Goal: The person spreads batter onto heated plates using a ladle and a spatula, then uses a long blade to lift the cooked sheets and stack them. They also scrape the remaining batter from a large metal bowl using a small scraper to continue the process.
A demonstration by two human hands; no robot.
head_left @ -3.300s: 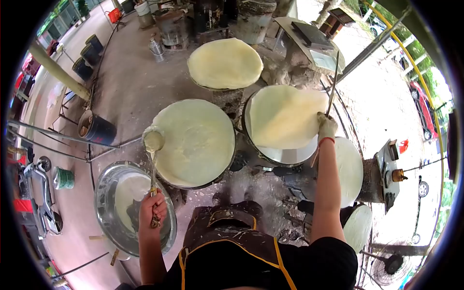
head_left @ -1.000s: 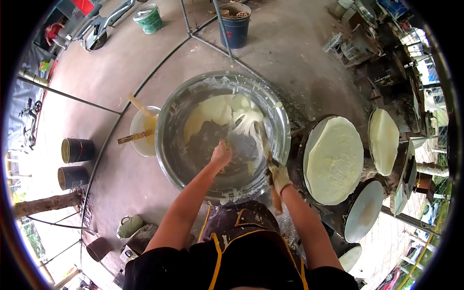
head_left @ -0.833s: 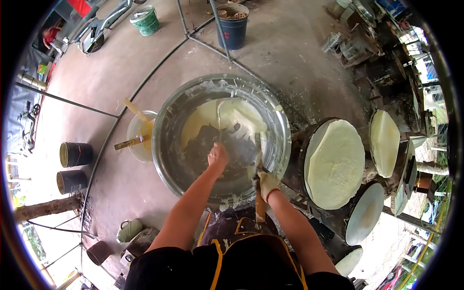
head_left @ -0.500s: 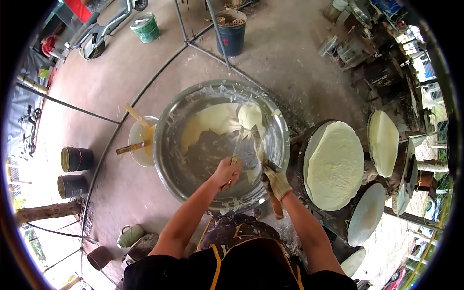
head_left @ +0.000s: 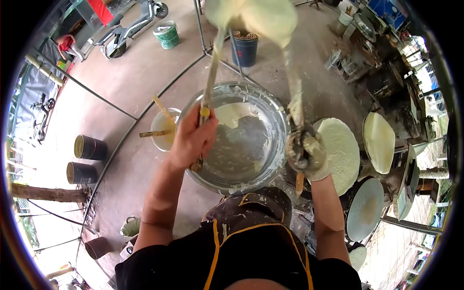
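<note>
Right now you are lifting a sheet of batter (head_left: 261, 17) high above the metal basin (head_left: 275, 125), left hand (head_left: 193, 140) fingers clenching a ladle handle (head_left: 209, 87), gloved right hand (head_left: 305, 152) fingers gripping a stick (head_left: 294, 96). Keeping both tools level should be helping drips fall into the basin.

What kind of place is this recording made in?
Probably an open-air workshop making thin batter sheets. A big metal basin of pale batter sits on bare concrete, round steamers carry spread sheets, and buckets and a parked scooter stand around.
</note>
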